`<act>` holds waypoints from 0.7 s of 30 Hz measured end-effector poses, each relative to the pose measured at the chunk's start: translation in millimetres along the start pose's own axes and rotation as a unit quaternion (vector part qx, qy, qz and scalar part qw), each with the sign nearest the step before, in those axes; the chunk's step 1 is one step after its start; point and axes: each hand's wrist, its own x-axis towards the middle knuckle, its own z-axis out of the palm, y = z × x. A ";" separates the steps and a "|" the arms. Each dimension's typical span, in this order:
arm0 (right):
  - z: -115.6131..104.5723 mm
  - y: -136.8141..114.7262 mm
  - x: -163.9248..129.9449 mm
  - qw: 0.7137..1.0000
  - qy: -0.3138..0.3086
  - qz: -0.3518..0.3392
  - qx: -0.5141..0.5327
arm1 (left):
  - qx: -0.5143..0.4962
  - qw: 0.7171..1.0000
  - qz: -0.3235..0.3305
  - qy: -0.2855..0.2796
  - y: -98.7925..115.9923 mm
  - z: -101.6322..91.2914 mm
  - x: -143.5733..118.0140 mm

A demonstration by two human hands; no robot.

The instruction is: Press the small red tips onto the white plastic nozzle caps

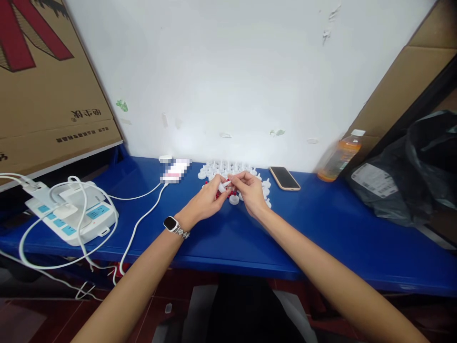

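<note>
My left hand (211, 196), a watch on its wrist, is closed around a white plastic cap with a narrow spout (223, 186). The spout points up and to the right. At the spout's tip, the thumb and forefinger of my right hand (250, 190) are pinched together; whether a small part is between them is hidden. Beneath both hands lie several small red pieces (233, 193). One white cap (234, 200) sits just in front of the fingers. Many more white spouted caps (228, 167) stand in a cluster behind and to the right of my hands.
On the blue table (221, 238), a phone (284, 178) and an orange drink bottle (339, 157) are to the right, near a dark plastic bag (403, 166). A power strip (76, 214) with looped white cables lies left. A white wall (243, 71) stands behind.
</note>
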 end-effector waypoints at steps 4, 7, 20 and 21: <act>-5.3 1.1 5.1 0.998 -0.038 0.038 -0.025 | -0.016 0.999 -0.030 -0.017 -5.5 0.4 1.7; -9.2 0.6 8.8 0.995 -0.076 0.053 -0.045 | -0.008 1.000 -0.019 -0.023 -8.8 -0.4 1.8; -11.8 -20.3 12.1 0.988 -0.085 0.066 -0.110 | 0.073 0.997 0.029 0.010 -4.9 0.2 -0.2; -11.0 -19.6 11.5 0.990 -0.075 0.058 -0.108 | 0.074 0.997 0.027 0.014 -5.0 0.4 0.1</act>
